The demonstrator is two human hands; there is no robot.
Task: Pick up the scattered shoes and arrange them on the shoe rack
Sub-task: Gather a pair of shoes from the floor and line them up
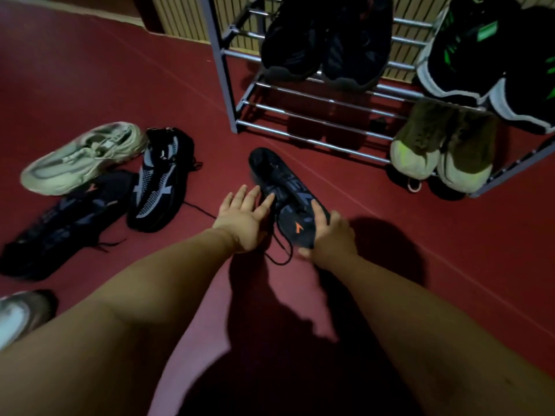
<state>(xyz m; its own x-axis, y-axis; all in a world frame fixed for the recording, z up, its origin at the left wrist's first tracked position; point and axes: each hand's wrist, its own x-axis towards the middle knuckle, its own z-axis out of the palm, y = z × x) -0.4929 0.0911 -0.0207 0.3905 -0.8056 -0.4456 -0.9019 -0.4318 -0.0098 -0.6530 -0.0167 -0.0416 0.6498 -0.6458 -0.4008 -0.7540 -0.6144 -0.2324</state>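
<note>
Both forearms reach toward the black shoe [285, 193], low by the red floor [420, 235] just in front of the shoe rack [315, 115]; whether it has been lifted I cannot tell. I judge it light, with a soft upper and a stiff sole and heel, so the heel is the place to grip. My right hand [330, 238] holds that end, fingers [319, 211] curled along its side. My left hand [243, 219] is spread wide, fingertips touching the other flank.
</note>
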